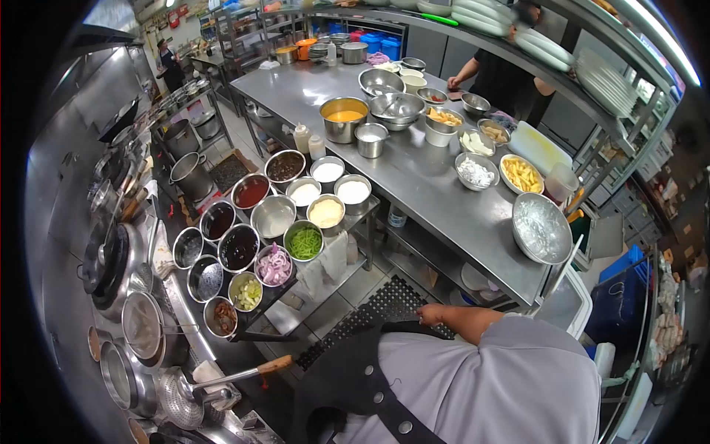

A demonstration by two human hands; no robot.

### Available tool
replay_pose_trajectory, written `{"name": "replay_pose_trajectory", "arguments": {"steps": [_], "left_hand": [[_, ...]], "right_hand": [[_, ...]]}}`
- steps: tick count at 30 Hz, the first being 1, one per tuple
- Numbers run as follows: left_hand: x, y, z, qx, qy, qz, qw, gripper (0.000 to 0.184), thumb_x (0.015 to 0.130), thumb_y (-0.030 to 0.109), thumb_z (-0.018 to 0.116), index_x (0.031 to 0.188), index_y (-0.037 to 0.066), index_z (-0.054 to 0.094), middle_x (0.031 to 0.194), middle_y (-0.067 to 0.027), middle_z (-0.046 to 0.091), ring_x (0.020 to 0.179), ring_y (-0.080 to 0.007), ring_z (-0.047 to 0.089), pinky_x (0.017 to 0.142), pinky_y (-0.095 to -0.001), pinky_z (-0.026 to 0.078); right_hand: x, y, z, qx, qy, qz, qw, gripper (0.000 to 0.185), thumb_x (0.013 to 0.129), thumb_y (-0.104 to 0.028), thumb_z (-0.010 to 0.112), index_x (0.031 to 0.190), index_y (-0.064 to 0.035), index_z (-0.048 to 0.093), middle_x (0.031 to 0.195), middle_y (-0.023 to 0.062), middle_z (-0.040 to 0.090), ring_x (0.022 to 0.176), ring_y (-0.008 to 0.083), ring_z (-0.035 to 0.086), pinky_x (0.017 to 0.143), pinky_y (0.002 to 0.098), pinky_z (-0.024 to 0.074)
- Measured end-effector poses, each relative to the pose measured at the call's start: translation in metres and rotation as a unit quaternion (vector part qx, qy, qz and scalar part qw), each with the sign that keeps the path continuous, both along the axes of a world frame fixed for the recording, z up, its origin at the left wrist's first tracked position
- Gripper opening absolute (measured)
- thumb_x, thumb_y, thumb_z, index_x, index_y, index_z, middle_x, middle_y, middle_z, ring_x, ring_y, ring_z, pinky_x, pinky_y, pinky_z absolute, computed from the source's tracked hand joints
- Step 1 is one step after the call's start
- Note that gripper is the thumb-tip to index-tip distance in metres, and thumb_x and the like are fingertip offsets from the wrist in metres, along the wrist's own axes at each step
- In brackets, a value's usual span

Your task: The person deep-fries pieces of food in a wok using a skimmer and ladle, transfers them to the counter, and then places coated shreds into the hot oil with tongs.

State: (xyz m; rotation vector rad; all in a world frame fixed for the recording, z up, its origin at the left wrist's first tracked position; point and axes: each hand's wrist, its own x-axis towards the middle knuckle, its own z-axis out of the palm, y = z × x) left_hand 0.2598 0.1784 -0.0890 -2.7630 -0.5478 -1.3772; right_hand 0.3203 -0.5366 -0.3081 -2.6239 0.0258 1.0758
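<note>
At the lower middle, my right hand [428, 315] hangs in front of my grey shirt and dark apron, over a black perforated floor mat [373, 307]. It appears to touch nothing, though its fingers are too small and partly hidden to read. My left hand is out of view. Left of me, a low stand carries several metal containers, among them sliced red onion [274, 266], chopped green vegetable [304, 242], pale powders and dark sauces [238, 248]. A perforated skimmer [181, 396] with a wooden-ended handle [275, 364] lies at the lower left.
A long steel table [444, 211] holds a pot of orange liquid [345, 117], steel bowls, a bowl of yellow pieces [521, 175] and a large bowl [542, 228]. Woks [115, 259] line the left. Another person [503, 81] stands behind the table; plates [481, 16] fill the shelf above.
</note>
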Motion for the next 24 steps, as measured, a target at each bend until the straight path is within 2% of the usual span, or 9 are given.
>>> {"name": "replay_pose_trajectory", "arguments": {"steps": [2,4,5,7,10,12,14,17,24], "left_hand": [[0.017,-0.024,-0.061,-0.228,0.133,-0.182,0.947,0.023,0.101,0.02,0.053,0.11,0.002,0.065,0.107,-0.0169,0.064,0.099,-0.0332,0.061,0.088,-0.038,0.047],[0.037,-0.112,-0.055,-0.367,0.309,-0.242,0.843,0.02,0.092,0.013,0.061,0.106,0.0,0.065,0.104,-0.0183,0.065,0.101,-0.0393,0.061,0.091,-0.0458,0.047],[0.055,-0.114,-0.096,-0.296,0.287,-0.349,0.842,0.019,0.088,0.012,0.065,0.1,-0.002,0.067,0.093,-0.0173,0.066,0.09,-0.038,0.062,0.084,-0.0443,0.049],[0.082,-0.114,-0.173,-0.337,0.225,-0.297,0.865,0.026,0.085,0.009,0.067,0.108,-0.003,0.064,0.097,-0.0182,0.066,0.097,-0.0372,0.063,0.089,-0.0433,0.048],[0.137,-0.069,-0.267,-0.31,0.167,-0.209,0.912,0.035,0.082,0.009,0.07,0.114,-0.002,0.061,0.102,-0.0187,0.067,0.1,-0.0375,0.063,0.091,-0.0425,0.049],[0.156,-0.057,-0.279,-0.27,0.139,-0.161,0.939,0.039,0.08,0.008,0.071,0.117,-0.001,0.06,0.105,-0.0187,0.067,0.1,-0.0375,0.064,0.091,-0.0419,0.049],[0.169,-0.049,-0.277,-0.453,0.294,-0.234,0.808,0.044,0.079,0.007,0.074,0.119,-0.001,0.058,0.11,-0.0169,0.067,0.098,-0.0328,0.064,0.088,-0.0399,0.05],[0.178,-0.053,-0.279,-0.608,0.362,-0.184,0.683,0.052,0.081,0.008,0.072,0.13,-0.001,0.054,0.121,-0.0147,0.065,0.106,-0.0255,0.063,0.093,-0.0352,0.05],[0.19,-0.057,-0.281,-0.598,0.352,-0.091,0.714,0.045,0.077,0.0,0.073,0.119,-0.001,0.058,0.109,-0.0123,0.067,0.099,-0.023,0.064,0.087,-0.0357,0.051]], "right_hand": [[-0.02,-0.006,0.001,-0.01,0.017,-0.013,1.0,0.051,0.083,-0.031,0.07,0.129,-0.0122,0.062,0.121,0.0179,0.067,0.113,0.037,0.063,0.095,0.0462,0.0511],[-0.041,-0.008,-0.001,0.018,-0.043,-0.071,0.996,0.041,0.081,-0.03,0.068,0.113,-0.0044,0.067,0.11,0.0214,0.069,0.105,0.0405,0.066,0.089,0.0479,0.0528],[-0.048,-0.006,0.003,0.016,-0.042,-0.074,0.996,0.041,0.081,-0.03,0.068,0.113,-0.0044,0.067,0.11,0.0214,0.069,0.105,0.0405,0.066,0.089,0.0479,0.0528],[-0.065,0.0,0.015,-0.029,-0.002,-0.049,0.998,0.05,0.083,-0.035,0.068,0.127,-0.0106,0.063,0.12,0.0183,0.067,0.111,0.0371,0.064,0.093,0.0454,0.0513],[-0.095,0.001,0.015,-0.022,0.038,-0.029,0.999,0.048,0.083,-0.036,0.067,0.123,-0.009,0.064,0.116,0.0184,0.068,0.107,0.0375,0.065,0.092,0.0457,0.0515],[-0.12,-0.002,0.024,-0.012,0.001,-0.053,0.999,0.046,0.083,-0.036,0.066,0.121,-0.0087,0.065,0.114,0.0187,0.069,0.106,0.0379,0.065,0.092,0.0462,0.0516],[-0.142,-0.004,0.043,0.0,-0.047,-0.086,0.995,0.044,0.085,-0.038,0.064,0.117,-0.0084,0.065,0.111,0.0194,0.069,0.103,0.0389,0.066,0.091,0.0474,0.0516],[-0.175,-0.012,0.044,-0.021,-0.059,-0.135,0.989,0.046,0.082,-0.037,0.067,0.12,-0.0119,0.066,0.11,0.0169,0.07,0.104,0.0369,0.066,0.09,0.0463,0.052],[-0.272,-0.06,-0.001,0.045,-0.012,-0.177,0.983,0.055,0.084,-0.044,0.063,0.129,-0.0114,0.063,0.128,0.0172,0.065,0.121,0.0356,0.059,0.105,0.0402,0.0458]]}}
